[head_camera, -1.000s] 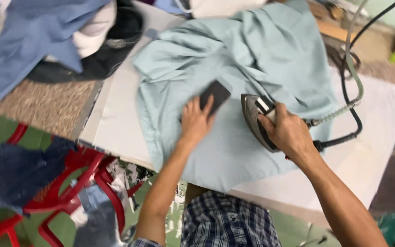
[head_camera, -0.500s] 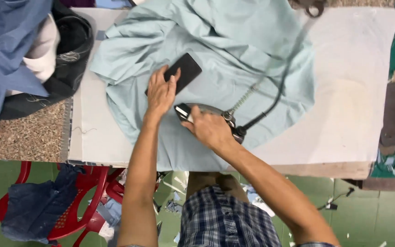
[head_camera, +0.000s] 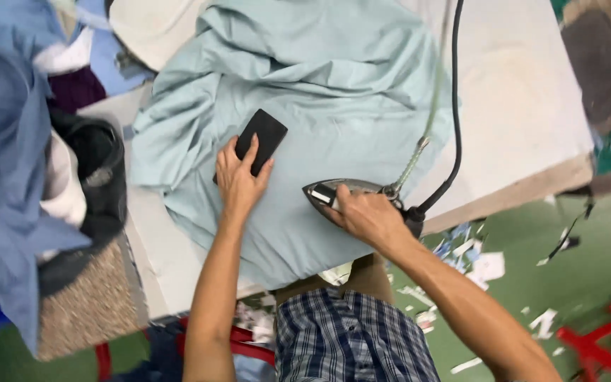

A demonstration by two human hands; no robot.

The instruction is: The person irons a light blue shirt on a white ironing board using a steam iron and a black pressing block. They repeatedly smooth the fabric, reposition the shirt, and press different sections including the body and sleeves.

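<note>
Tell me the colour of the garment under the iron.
Pale blue-green garment, plain, seen in the head view.

A single head-worn camera is looking almost straight down onto the ironing table (head_camera: 525, 120), sitting close above it. The table is filling the upper frame, tilting; below its near edge the green floor (head_camera: 588, 262) is showing. Its far edge is probably lying outside the frame.

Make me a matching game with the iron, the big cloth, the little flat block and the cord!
Things:
1. iron
2. cloth
3. flat block
4. cord

Descriptions:
A. pale blue-green, spread on the board
B. black, under the left hand
C. gripped by the right hand
D. black, running up from the iron

Pairs: 1-C, 2-A, 3-B, 4-D
</note>
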